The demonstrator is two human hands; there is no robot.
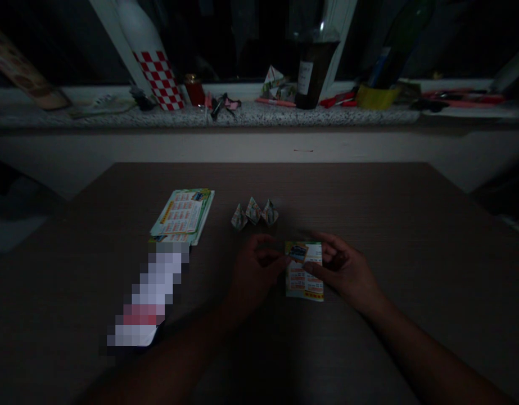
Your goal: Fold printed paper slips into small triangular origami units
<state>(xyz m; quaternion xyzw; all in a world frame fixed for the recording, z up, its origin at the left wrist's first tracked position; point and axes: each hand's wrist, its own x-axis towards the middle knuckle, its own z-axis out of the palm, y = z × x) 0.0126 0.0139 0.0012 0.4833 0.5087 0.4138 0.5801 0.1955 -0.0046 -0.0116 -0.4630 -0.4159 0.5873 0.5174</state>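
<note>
A printed paper sheet [305, 282], with small calendar-like grids and a dark picture at its top, is between my hands over the table. My left hand [259, 264] pinches its left edge between thumb and fingers. My right hand [347, 267] has the thumb on its front and the fingers behind its right edge. Just beyond my left hand, several small folded paper pieces [253, 211] stand in a pointed cluster. To the left lies a stack of similar printed sheets [179, 214].
Below the stack is a phone-like device [147, 301] with a blurred-out screen. A granite sill [251, 115] behind the table [369, 197] bears a checkered bottle [160, 79], a dark labelled bottle [312, 73], a red jar [194, 90], a yellow container [375, 97] and pens.
</note>
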